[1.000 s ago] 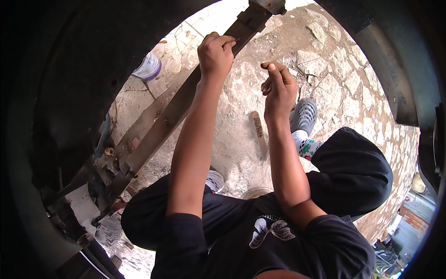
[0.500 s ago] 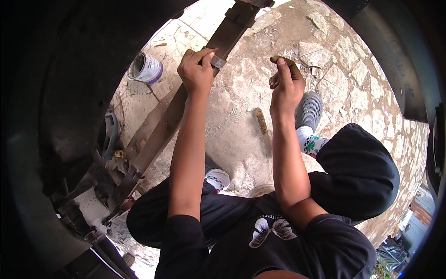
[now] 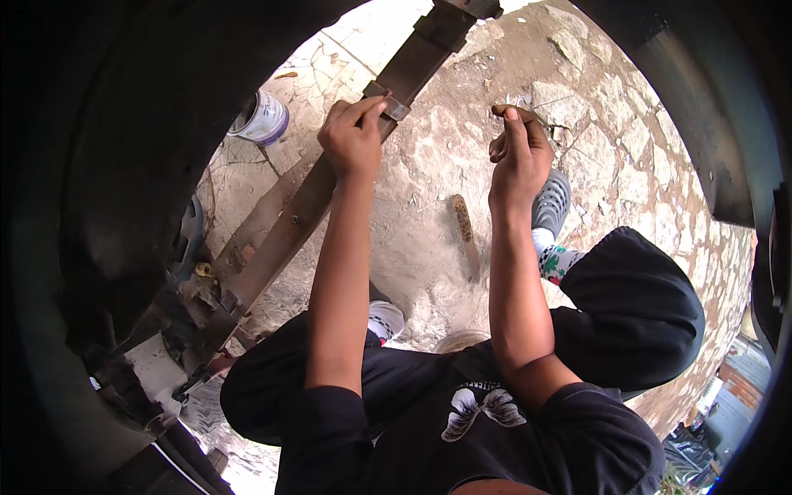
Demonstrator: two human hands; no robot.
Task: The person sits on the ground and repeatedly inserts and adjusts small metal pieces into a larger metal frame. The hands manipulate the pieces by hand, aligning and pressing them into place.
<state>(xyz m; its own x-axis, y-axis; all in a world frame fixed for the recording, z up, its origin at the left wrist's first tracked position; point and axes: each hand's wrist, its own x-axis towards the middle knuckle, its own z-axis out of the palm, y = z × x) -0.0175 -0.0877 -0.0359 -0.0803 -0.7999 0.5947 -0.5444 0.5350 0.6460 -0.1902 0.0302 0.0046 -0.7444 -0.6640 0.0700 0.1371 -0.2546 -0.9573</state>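
A long dark metal bar (image 3: 309,194), layered like a leaf spring, slants from lower left to the top. A metal clip (image 3: 396,109) wraps round it. My left hand (image 3: 353,140) is at this clip, thumb and forefinger closed together against its edge; whatever they pinch is hidden. To the right, apart from the bar, my right hand (image 3: 521,153) is raised over the ground. Its thumb and dirt-darkened fingers are pressed together, perhaps on something too small to name. Between my forearms a brush (image 3: 464,221) with a narrow handle lies on the ground.
A white and purple bucket (image 3: 266,118) lies tilted on cracked paving beyond the bar. Dark vehicle parts (image 3: 124,206) close in on the left, and a curved metal panel (image 3: 705,124) on the upper right. Stony ground (image 3: 610,157) spreads to the right, beside my grey clog (image 3: 551,202).
My right hand has shifted slightly right, still pinched. The left hand stays at the clip with its fingers a little changed. The whole view has shifted slightly.
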